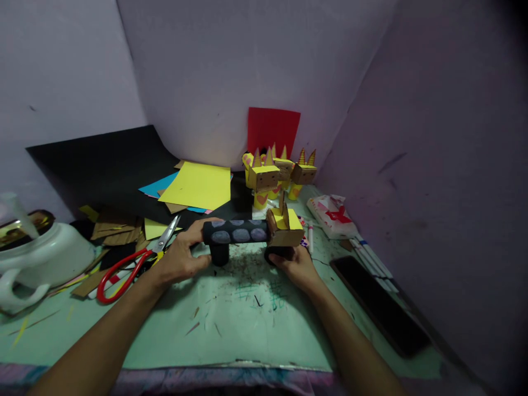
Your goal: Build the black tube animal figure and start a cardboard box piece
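Head view: spotted black tube figure (pixel 237 233) just below centre, toward 6 o'clock; boxy head (pixel 284 238) of brown cardboard and smooth yellow paper at its 3 o'clock end. Left hand (pixel 183 256) grasping 9 o'clock end, thumb by cylindrical rear leg (pixel 220 255). Right hand (pixel 299 269) gripping rounded black front leg (pixel 280 251). Red-handled metal scissors (pixel 124 275) toward 8, flat yellow sheet (pixel 202 184) toward 9, slab-like dark phone (pixel 379 305) toward 4, upright red sheet (pixel 274 129) toward 12.

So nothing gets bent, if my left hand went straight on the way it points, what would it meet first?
Most likely the spotted black tube: your left hand appears to be touching its left end, though depth leaves the exact contact unclear.
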A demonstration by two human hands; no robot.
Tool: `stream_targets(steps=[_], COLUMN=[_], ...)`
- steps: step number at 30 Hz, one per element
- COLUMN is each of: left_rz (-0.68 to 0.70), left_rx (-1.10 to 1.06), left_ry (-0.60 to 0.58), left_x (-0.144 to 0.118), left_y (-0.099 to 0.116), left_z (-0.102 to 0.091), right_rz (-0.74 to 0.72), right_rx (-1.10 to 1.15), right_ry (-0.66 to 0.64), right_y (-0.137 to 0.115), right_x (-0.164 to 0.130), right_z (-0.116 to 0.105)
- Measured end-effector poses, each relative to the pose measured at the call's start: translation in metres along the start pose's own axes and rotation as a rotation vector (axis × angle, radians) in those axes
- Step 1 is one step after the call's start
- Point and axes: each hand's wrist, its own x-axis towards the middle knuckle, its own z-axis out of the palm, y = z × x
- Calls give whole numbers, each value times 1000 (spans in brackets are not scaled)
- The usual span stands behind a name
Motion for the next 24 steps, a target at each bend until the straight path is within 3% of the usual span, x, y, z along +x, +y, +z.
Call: stream_targets(steps=[8,15,20,24], left_rz=[-54,-9,91,90], left_rx=[-246,33,84,94], left_ry=[-28,18,45,28], left_x=[0,-1,-1,-2], left_y=[-5,-3,-4,-5], left_z=[-2,3,3,2], right_rz=[-12,-12,-17,-24], right_rx=[4,20,15,11], right_ry=[4,3,7,4], right_y=[4,3,2,3], right_x=[0,0,0,1], right_z=[-1,0,1,0])
